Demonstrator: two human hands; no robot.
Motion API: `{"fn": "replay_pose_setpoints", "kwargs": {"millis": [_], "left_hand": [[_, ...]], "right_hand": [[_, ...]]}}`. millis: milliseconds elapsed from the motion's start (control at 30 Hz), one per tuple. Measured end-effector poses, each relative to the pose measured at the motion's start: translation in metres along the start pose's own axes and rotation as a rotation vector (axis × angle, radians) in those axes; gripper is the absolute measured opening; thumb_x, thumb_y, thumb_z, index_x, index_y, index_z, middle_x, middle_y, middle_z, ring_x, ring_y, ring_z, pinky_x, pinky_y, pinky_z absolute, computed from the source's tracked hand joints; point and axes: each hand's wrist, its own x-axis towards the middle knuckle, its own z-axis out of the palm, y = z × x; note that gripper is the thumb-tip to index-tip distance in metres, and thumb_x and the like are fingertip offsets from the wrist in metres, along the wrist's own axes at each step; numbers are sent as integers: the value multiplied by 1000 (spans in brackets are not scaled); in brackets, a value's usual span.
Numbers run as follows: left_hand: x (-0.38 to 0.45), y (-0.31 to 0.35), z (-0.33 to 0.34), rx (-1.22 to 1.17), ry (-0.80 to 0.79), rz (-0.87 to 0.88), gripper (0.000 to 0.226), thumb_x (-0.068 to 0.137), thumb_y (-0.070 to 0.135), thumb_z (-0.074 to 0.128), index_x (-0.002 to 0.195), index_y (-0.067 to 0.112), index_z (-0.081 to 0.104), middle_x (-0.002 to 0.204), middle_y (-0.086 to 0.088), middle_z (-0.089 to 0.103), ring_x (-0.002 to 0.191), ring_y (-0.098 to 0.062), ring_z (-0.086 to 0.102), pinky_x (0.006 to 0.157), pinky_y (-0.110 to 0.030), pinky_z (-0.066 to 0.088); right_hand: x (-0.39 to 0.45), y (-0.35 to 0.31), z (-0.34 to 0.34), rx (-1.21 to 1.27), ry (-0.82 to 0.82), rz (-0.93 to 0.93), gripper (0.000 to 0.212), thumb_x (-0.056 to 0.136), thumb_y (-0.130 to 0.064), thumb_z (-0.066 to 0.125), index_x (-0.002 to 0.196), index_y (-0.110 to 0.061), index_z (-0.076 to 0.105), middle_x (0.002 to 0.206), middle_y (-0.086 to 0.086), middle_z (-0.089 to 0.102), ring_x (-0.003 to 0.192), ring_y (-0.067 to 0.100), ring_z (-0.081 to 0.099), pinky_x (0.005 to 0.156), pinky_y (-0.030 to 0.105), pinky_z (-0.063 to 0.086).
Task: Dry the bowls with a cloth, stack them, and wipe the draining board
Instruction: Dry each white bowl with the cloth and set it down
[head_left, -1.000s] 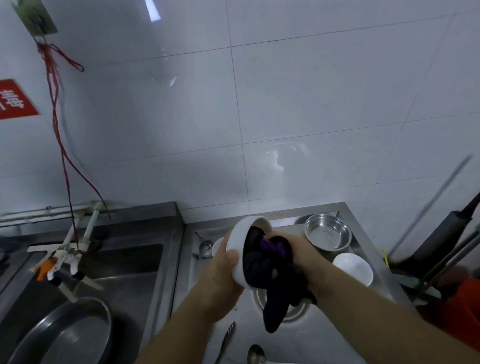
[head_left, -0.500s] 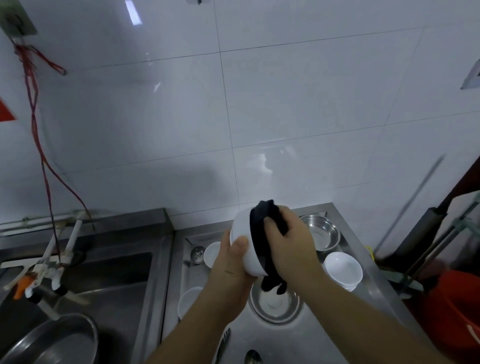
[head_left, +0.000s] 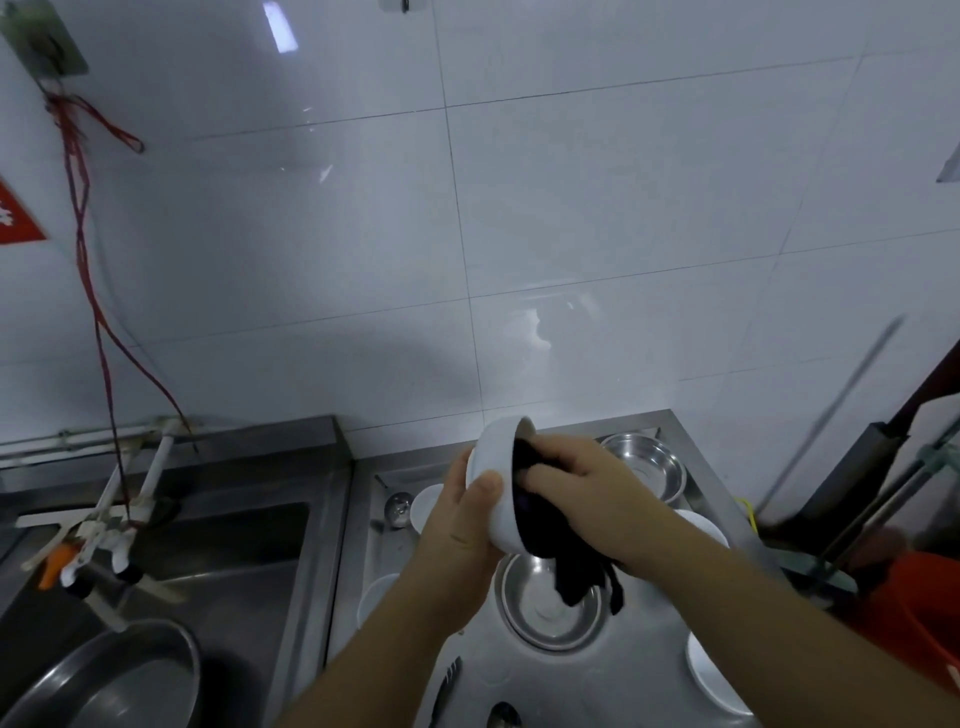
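My left hand grips a white bowl tilted on its side above the draining board. My right hand presses a dark cloth into the bowl's mouth, and the cloth's loose end hangs down below it. On the board below lie a steel bowl and another steel bowl at the back. White bowls sit at the back left, the left, the right and the front right.
A fork and spoon lie at the board's front, a ladle at its back. Left is a sink with a tap and a large steel basin. Mop handles and an orange bucket stand right.
The cloth moved from over the bowl's outside to inside its mouth, and the bowl turned in my left hand. The view shifted slightly.
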Motion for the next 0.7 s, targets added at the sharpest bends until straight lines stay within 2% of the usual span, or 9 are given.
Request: {"fn": "replay_pose_setpoints", "kwargs": {"millis": [67, 133, 267, 367, 467, 500, 567, 667, 700], "left_hand": [[-1, -1, 4, -33, -9, 17, 91, 89, 54, 78, 158, 11, 38, 151, -34, 50, 138, -54, 52, 112, -72, 41], [-1, -1, 12, -25, 48, 24, 96, 82, 59, 83, 157, 15, 41, 149, -29, 54, 135, -50, 56, 108, -68, 48], [0, -4, 14, 68, 195, 55, 101, 63, 71, 90, 144, 25, 52, 135, -16, 68, 120, -38, 70, 92, -54, 61], [0, -3, 12, 210, 221, 83, 95, 62, 73, 88, 140, 34, 52, 129, -7, 70, 115, -26, 74, 90, -46, 64], [0, -1, 6, 406, 192, 125, 85, 67, 64, 85, 141, 48, 46, 134, 1, 63, 115, -25, 72, 86, -40, 66], [-1, 1, 3, 504, 177, 124, 85, 68, 63, 84, 141, 53, 43, 137, 2, 59, 116, -27, 69, 86, -42, 66], [-1, 5, -5, 645, 126, 107, 87, 70, 61, 84, 143, 59, 37, 140, 5, 53, 120, -28, 64, 85, -44, 67], [-1, 10, -14, 756, 23, 105, 94, 69, 67, 86, 147, 60, 33, 140, 10, 51, 120, -27, 63, 85, -44, 67], [-1, 12, -15, 796, -5, 106, 97, 67, 72, 85, 148, 60, 32, 141, 11, 51, 120, -25, 63, 86, -43, 66]], "right_hand": [[-1, 0, 12, 421, 111, 113, 18, 93, -27, 64, 98, -20, 80, 99, 13, 78, 97, 34, 75, 89, 48, 62], [3, 1, 23, 637, 246, 184, 22, 101, -20, 62, 95, -25, 82, 98, 9, 80, 94, 26, 77, 85, 43, 64], [8, 14, 24, 98, 367, 10, 18, 106, -25, 56, 102, -29, 73, 93, -7, 76, 88, 10, 73, 82, 39, 62], [6, 13, 19, 74, 266, 33, 16, 106, -31, 57, 107, -35, 72, 96, -10, 77, 89, 11, 75, 85, 45, 64], [3, 5, 14, 342, 103, 232, 20, 101, -26, 59, 103, -27, 79, 100, 3, 80, 90, 30, 77, 84, 57, 64], [2, 3, 11, 452, 83, 322, 21, 98, -25, 60, 100, -19, 80, 98, 10, 79, 84, 34, 74, 78, 56, 61], [-1, 5, 3, 653, 82, 465, 31, 93, -32, 61, 94, -7, 78, 87, 16, 70, 68, 32, 63, 61, 43, 54], [-5, 11, -5, 769, -25, 500, 60, 90, -63, 66, 105, -7, 81, 84, 14, 70, 62, 24, 61, 53, 33, 47], [-6, 13, -4, 764, -59, 490, 59, 84, -66, 73, 103, -11, 83, 86, 13, 73, 64, 24, 63, 54, 33, 49]]}}
